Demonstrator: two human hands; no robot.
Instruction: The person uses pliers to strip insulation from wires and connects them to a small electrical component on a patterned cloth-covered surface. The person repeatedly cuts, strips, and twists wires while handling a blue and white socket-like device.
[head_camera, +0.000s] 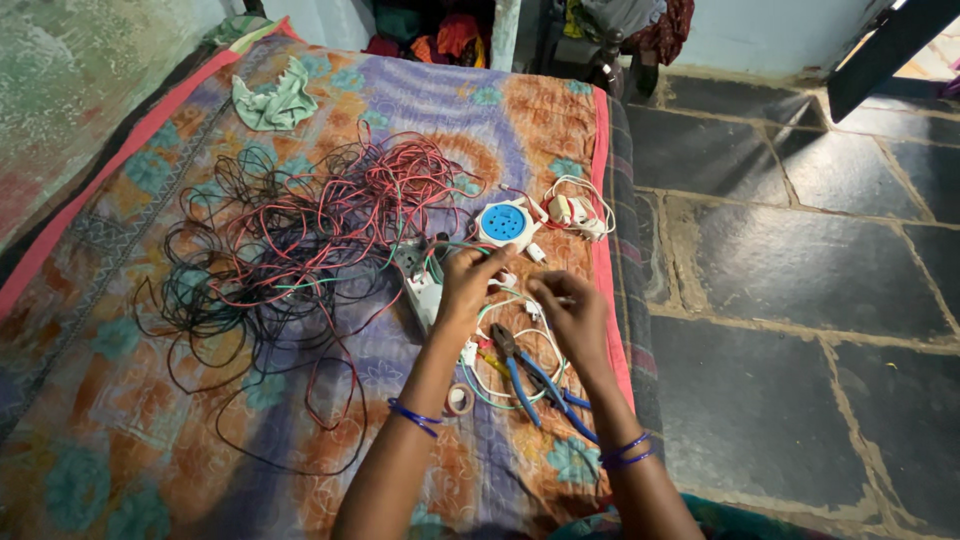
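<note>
Far left on the patterned bedcover (150, 420): green cloth (272, 100), then a big tangle of red and black wires (300, 215), loose, not sorted. Centre: white switch box (423, 290) with green and red leads running into it. Left hand (468, 285) sits just right of the box, fingers pinched narrow on a thin white wire end (505, 280). Blue round socket (503, 222) just above, white plugs (578, 212) beside it. Right hand (572, 318) is curled; it seems to pinch a small piece, can't tell what. Blue-handled pliers (530, 375) lie below the hands, untouched; tape roll (459, 399) near the left wrist. Looks like the wire-end prep and connection step. Next move likely needs steady two-hand alignment, pliers within reach.
</note>
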